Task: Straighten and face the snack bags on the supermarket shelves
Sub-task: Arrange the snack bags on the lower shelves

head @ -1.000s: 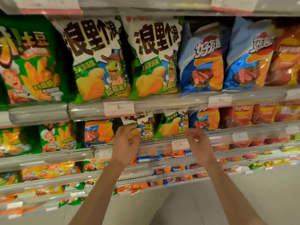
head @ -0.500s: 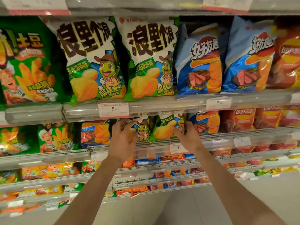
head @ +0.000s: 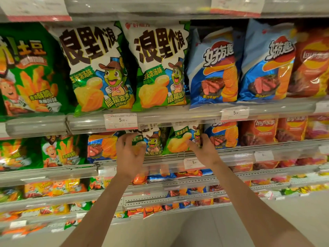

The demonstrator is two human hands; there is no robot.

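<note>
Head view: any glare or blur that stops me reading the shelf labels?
Head view: soft throughout; the price tag reads 5.90 large, its fine print smeared; glare streaks the blue bags; shelf lines bow toward the edges; both hands stay sharp enough.

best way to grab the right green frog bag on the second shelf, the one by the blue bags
Probably by its right side edge, coming in from the front and right. The right frog bag stands upright with its top tucked under the shelf rail, so only the sides and lower front are reachable. The right hand is already at that edge; the left hand is on the neighbouring bag.
</note>
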